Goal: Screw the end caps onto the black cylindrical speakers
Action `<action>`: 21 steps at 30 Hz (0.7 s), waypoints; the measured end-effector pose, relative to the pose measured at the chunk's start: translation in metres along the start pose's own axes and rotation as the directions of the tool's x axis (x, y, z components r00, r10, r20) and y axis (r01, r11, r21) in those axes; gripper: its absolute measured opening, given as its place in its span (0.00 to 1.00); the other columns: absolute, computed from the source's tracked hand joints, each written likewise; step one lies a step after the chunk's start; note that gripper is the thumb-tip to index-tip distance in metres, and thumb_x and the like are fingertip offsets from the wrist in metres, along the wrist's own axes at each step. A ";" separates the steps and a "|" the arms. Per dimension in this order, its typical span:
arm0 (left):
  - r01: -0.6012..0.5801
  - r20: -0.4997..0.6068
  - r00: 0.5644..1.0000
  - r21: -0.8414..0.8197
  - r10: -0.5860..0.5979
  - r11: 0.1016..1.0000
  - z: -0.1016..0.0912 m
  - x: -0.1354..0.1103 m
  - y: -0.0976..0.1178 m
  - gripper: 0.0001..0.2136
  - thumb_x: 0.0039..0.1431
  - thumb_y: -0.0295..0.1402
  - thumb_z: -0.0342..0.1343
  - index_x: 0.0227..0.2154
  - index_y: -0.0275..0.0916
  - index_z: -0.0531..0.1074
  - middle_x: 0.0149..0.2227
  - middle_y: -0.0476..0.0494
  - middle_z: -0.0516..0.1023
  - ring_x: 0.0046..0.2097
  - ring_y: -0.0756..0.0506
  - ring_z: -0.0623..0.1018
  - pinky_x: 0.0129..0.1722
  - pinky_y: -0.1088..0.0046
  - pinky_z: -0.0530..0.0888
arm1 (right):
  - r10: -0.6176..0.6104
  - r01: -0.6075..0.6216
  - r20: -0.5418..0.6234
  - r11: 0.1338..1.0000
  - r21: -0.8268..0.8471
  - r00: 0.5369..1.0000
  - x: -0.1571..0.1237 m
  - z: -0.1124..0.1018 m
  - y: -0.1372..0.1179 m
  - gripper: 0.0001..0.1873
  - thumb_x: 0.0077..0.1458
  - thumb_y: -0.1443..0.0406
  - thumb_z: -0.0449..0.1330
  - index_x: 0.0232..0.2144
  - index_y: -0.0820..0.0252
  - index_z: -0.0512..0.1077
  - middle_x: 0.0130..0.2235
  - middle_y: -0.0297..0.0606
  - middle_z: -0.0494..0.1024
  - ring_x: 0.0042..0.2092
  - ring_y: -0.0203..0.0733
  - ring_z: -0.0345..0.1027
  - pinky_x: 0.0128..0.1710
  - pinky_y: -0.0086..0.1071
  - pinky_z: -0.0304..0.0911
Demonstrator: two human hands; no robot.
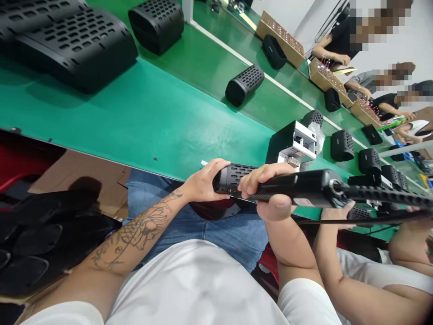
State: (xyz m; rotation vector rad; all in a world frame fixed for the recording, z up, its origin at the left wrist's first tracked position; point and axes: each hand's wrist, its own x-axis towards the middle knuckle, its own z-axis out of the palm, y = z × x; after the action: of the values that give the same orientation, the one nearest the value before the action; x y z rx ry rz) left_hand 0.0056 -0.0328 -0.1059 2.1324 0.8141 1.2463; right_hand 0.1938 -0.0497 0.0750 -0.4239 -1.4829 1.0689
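Note:
At the near edge of the green bench, my left hand (pixel 206 181) grips one end of a black speaker housing (pixel 233 177) with a slotted grille. Wrapped in my right hand (pixel 270 185) is a black electric screwdriver (pixel 301 184), held almost level, its coiled cord running off to the right. The front of the screwdriver points at the housing; its bit is hidden behind my fingers, so contact cannot be made out. Just beyond my right hand stands a black and silver screw feeder box (pixel 292 142).
Large speaker housings (pixel 77 45) lie at the upper left. Another housing (pixel 245 85) rests on the green bench (pixel 189 113) ahead. Cardboard trays (pixel 280 38) with parts stand across the bench, near several co-workers. A co-worker's arm (pixel 331 248) is close at my right.

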 end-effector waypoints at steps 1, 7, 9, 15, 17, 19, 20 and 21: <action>0.005 0.001 1.000 0.002 -0.005 1.000 0.000 0.000 0.000 0.55 0.58 0.48 0.84 0.81 0.48 0.57 0.73 0.27 0.73 0.72 0.26 0.80 0.72 0.42 0.83 | 0.014 -0.014 -0.001 1.000 0.010 1.000 0.000 0.000 0.002 0.18 0.68 0.47 0.75 0.41 0.52 0.81 0.26 0.29 0.81 0.22 0.39 0.75 0.28 0.35 0.79; 0.032 0.007 0.999 -0.004 -0.032 0.999 0.001 0.000 -0.001 0.53 0.57 0.48 0.84 0.79 0.47 0.61 0.72 0.28 0.75 0.72 0.26 0.81 0.73 0.43 0.82 | 0.046 -0.048 0.030 0.997 0.060 0.998 -0.006 0.002 0.008 0.19 0.65 0.46 0.77 0.41 0.52 0.81 0.26 0.28 0.80 0.22 0.37 0.74 0.28 0.34 0.78; 0.047 0.003 0.999 -0.014 -0.047 0.999 0.001 0.000 -0.001 0.53 0.56 0.49 0.84 0.79 0.47 0.62 0.72 0.29 0.76 0.73 0.25 0.80 0.74 0.43 0.81 | 0.053 -0.056 0.054 0.996 0.075 0.997 -0.007 0.002 0.008 0.19 0.64 0.46 0.78 0.41 0.52 0.81 0.27 0.28 0.80 0.22 0.37 0.73 0.28 0.34 0.77; 0.057 -0.005 0.998 -0.014 -0.057 0.998 0.001 0.001 0.002 0.52 0.55 0.48 0.84 0.77 0.47 0.64 0.71 0.30 0.78 0.72 0.26 0.81 0.75 0.42 0.80 | 0.051 -0.064 0.112 0.991 0.115 0.992 -0.011 -0.005 0.018 0.18 0.65 0.47 0.77 0.42 0.50 0.81 0.27 0.28 0.80 0.22 0.36 0.72 0.29 0.33 0.76; 0.039 -0.008 0.999 -0.016 -0.039 0.999 0.000 0.003 0.003 0.50 0.56 0.47 0.83 0.77 0.47 0.64 0.70 0.30 0.79 0.71 0.26 0.82 0.73 0.43 0.82 | 0.080 -0.091 0.110 0.992 0.091 0.991 -0.015 -0.005 0.025 0.21 0.61 0.45 0.78 0.41 0.50 0.80 0.26 0.27 0.79 0.22 0.36 0.71 0.29 0.34 0.75; 0.035 -0.006 0.999 -0.016 -0.035 0.999 -0.001 0.004 0.005 0.49 0.57 0.47 0.82 0.76 0.47 0.64 0.69 0.30 0.80 0.69 0.27 0.83 0.71 0.43 0.83 | 0.150 -0.155 0.102 0.987 0.043 0.983 -0.018 -0.004 0.029 0.26 0.57 0.40 0.80 0.37 0.51 0.78 0.25 0.27 0.78 0.21 0.36 0.69 0.26 0.35 0.73; 0.042 -0.006 0.999 -0.013 -0.042 0.999 -0.001 0.005 0.006 0.48 0.57 0.47 0.82 0.75 0.46 0.65 0.69 0.31 0.80 0.69 0.27 0.83 0.71 0.44 0.83 | 0.182 -0.185 0.094 0.982 0.024 0.979 -0.018 -0.003 0.028 0.29 0.55 0.38 0.80 0.35 0.51 0.77 0.24 0.27 0.77 0.21 0.37 0.68 0.26 0.35 0.72; 0.056 -0.008 0.998 -0.008 -0.056 0.998 -0.001 0.005 0.007 0.47 0.57 0.47 0.81 0.75 0.46 0.65 0.69 0.31 0.80 0.69 0.27 0.84 0.72 0.44 0.83 | 0.208 -0.210 0.086 0.978 0.012 0.974 -0.017 -0.002 0.025 0.31 0.53 0.35 0.79 0.34 0.51 0.76 0.23 0.27 0.75 0.21 0.37 0.68 0.25 0.36 0.72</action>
State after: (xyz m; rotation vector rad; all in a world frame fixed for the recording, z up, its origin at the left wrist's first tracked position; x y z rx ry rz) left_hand 0.0080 -0.0333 -0.0978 2.0857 0.8650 1.2279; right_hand 0.1920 -0.0494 0.0443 -0.5346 -1.5243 1.2818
